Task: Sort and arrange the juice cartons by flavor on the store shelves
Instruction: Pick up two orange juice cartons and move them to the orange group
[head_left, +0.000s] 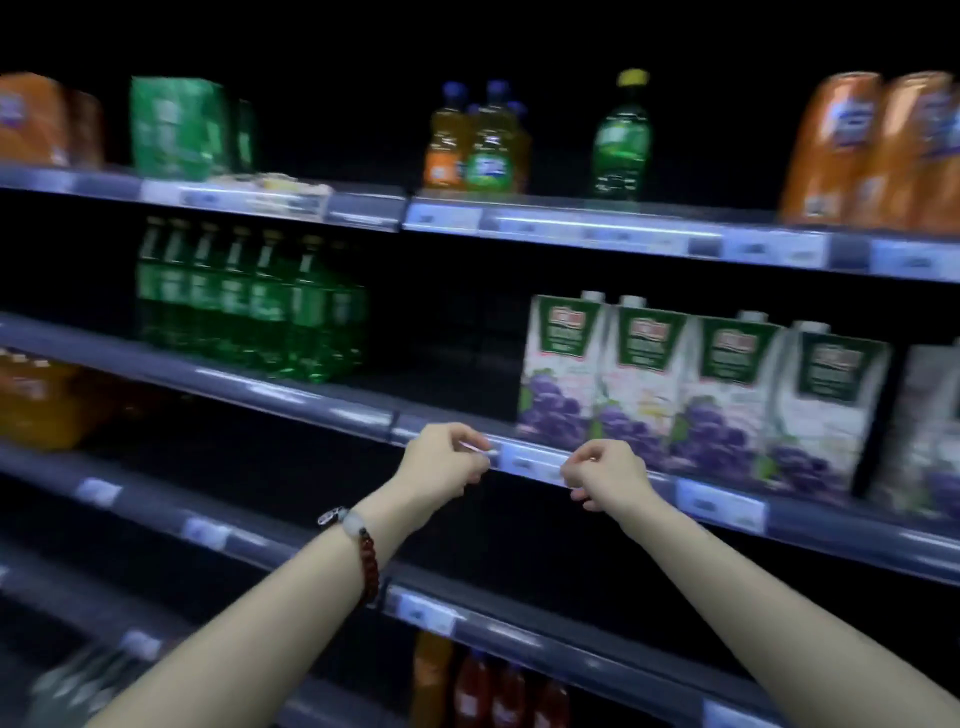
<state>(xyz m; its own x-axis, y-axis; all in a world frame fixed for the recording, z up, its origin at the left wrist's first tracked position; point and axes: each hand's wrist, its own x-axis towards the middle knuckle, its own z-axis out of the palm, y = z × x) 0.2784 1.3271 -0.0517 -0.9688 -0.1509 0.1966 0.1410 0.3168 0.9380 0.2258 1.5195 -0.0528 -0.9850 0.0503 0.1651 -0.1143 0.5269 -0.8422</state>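
- Pinching the price label strip (530, 460) on the shelf edge (291, 389): my left hand (447, 460) and right hand (605, 475), fingers curled nearly closed.
- Grape juice cartons (691, 400) stand just behind, upright.

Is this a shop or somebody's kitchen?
Most likely a shop's drinks aisle: long shelves with price tags along the edges, rows of grape juice cartons, and many green bottles lined up.

green bottles (249, 301), orange bottles (872, 150), price tags (719, 501)

carton labels (649, 332) blurred, nothing legible
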